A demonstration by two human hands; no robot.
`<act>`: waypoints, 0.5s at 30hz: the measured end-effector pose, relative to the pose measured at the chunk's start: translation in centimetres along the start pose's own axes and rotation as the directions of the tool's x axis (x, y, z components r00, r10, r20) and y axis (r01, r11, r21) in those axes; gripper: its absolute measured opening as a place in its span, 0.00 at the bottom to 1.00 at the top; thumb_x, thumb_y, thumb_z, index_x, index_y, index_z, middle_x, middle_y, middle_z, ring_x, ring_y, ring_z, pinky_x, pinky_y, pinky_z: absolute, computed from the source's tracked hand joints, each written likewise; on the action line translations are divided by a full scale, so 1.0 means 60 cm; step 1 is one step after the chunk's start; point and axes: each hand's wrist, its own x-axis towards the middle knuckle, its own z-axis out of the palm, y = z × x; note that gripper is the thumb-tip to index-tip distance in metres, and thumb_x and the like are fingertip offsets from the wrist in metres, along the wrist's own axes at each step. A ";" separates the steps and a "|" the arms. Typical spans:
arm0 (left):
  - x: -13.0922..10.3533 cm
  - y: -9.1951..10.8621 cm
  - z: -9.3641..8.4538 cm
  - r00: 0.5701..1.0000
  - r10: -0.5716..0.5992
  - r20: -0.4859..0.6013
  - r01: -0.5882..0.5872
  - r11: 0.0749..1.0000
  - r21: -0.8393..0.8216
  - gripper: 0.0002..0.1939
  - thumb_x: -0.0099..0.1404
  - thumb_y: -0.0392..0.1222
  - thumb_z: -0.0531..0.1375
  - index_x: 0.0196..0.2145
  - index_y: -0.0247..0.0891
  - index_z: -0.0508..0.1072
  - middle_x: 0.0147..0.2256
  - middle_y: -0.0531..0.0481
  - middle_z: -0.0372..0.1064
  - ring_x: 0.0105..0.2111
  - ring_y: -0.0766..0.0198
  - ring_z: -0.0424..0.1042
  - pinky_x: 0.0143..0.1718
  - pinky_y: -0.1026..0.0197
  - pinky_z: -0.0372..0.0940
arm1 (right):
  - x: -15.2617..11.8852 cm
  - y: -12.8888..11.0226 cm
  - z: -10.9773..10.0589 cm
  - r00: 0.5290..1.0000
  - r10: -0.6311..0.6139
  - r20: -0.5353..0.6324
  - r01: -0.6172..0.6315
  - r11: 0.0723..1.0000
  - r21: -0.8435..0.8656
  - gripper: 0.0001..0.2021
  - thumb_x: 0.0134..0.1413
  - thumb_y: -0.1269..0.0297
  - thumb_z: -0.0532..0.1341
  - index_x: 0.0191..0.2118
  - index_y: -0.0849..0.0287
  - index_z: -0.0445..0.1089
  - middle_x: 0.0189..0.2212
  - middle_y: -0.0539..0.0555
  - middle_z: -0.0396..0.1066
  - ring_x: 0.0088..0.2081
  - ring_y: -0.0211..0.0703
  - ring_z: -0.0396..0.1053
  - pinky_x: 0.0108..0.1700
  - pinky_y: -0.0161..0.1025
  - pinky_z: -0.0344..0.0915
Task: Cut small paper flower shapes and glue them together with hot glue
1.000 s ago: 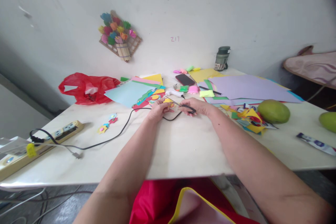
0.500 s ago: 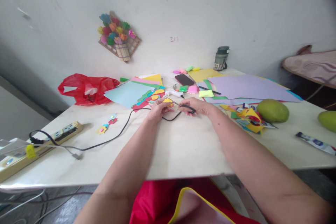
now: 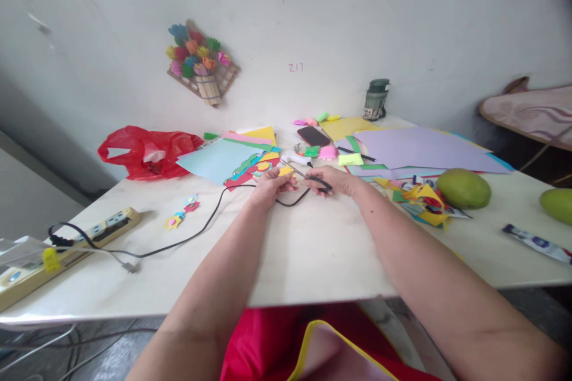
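Note:
Near the middle of the table, my left hand (image 3: 269, 188) pinches a small yellow paper piece (image 3: 286, 172). My right hand (image 3: 329, 181) is closed around the black handles of the scissors (image 3: 320, 183), whose blades point up and left beside the yellow piece. Just beyond the blades lies a white glue gun (image 3: 295, 158). Cut paper shapes (image 3: 250, 170) in red, green and blue lie behind my left hand. Small paper flowers (image 3: 174, 221) rest on the table to the left.
A power strip (image 3: 107, 227) with a black cable is at the left, near a red bag (image 3: 152, 152). Paper scraps (image 3: 424, 202), a green fruit (image 3: 465, 188) and a tube (image 3: 536, 243) lie right. Behind are a phone (image 3: 313, 136), purple sheets (image 3: 415, 146) and a bottle (image 3: 376, 99).
The yellow piece and the fingers of my left hand have shifted slightly against the scissors. Both hands keep their holds.

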 end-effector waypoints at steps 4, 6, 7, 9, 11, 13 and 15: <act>0.002 0.000 -0.002 1.000 -0.011 -0.001 0.011 1.000 0.021 0.17 0.48 0.46 0.68 0.29 0.31 0.69 0.25 0.50 0.72 0.20 0.69 0.70 0.27 0.64 0.66 | 0.001 0.001 0.001 1.000 0.008 -0.003 -0.008 1.000 -0.001 0.11 0.52 0.58 0.62 0.32 0.62 0.66 0.16 0.46 0.64 0.13 0.28 0.58 0.13 0.26 0.47; 0.001 0.001 -0.002 1.000 -0.019 -0.002 0.019 0.999 0.027 0.18 0.48 0.46 0.68 0.30 0.31 0.69 0.25 0.49 0.72 0.20 0.69 0.71 0.27 0.65 0.66 | 0.002 0.002 0.001 1.000 0.012 -0.013 -0.012 1.000 0.010 0.10 0.51 0.59 0.62 0.33 0.61 0.66 0.16 0.46 0.64 0.13 0.28 0.58 0.13 0.27 0.47; 0.000 0.001 -0.001 1.000 -0.021 -0.003 0.021 0.999 0.029 0.18 0.48 0.46 0.68 0.30 0.31 0.69 0.25 0.49 0.72 0.20 0.68 0.71 0.27 0.65 0.66 | 0.003 0.002 0.002 1.000 0.015 -0.024 -0.014 1.000 0.017 0.10 0.51 0.59 0.63 0.32 0.61 0.66 0.15 0.46 0.63 0.13 0.28 0.58 0.13 0.27 0.47; -0.001 0.002 0.000 1.000 -0.023 -0.005 0.023 0.999 0.033 0.18 0.47 0.47 0.68 0.29 0.32 0.68 0.25 0.50 0.72 0.20 0.69 0.71 0.27 0.65 0.66 | 0.004 0.002 0.003 0.998 0.018 -0.066 -0.016 0.999 0.031 0.10 0.49 0.60 0.64 0.31 0.61 0.66 0.15 0.45 0.63 0.13 0.28 0.57 0.12 0.27 0.48; -0.001 0.002 0.001 1.000 -0.025 -0.005 0.025 0.999 0.043 0.18 0.48 0.48 0.68 0.27 0.32 0.67 0.24 0.50 0.71 0.20 0.69 0.70 0.26 0.65 0.65 | 0.005 0.001 0.004 0.992 0.012 -0.125 -0.006 0.999 0.051 0.10 0.46 0.61 0.66 0.30 0.61 0.66 0.15 0.46 0.63 0.13 0.28 0.57 0.13 0.27 0.48; -0.001 0.000 0.001 1.000 -0.031 -0.003 0.032 0.998 0.062 0.18 0.49 0.49 0.67 0.25 0.33 0.66 0.23 0.51 0.70 0.20 0.69 0.70 0.23 0.67 0.64 | 0.007 0.002 0.006 0.985 0.001 -0.174 0.012 0.997 0.077 0.11 0.44 0.61 0.67 0.31 0.62 0.67 0.16 0.46 0.65 0.13 0.29 0.58 0.13 0.28 0.50; 0.000 -0.001 0.001 0.999 -0.034 -0.009 0.034 0.996 0.086 0.18 0.49 0.49 0.67 0.25 0.33 0.66 0.21 0.51 0.69 0.19 0.69 0.70 0.21 0.68 0.61 | 0.008 0.003 0.008 0.980 -0.012 -0.198 0.033 0.994 0.107 0.13 0.42 0.62 0.68 0.33 0.62 0.68 0.17 0.47 0.66 0.14 0.30 0.59 0.14 0.28 0.51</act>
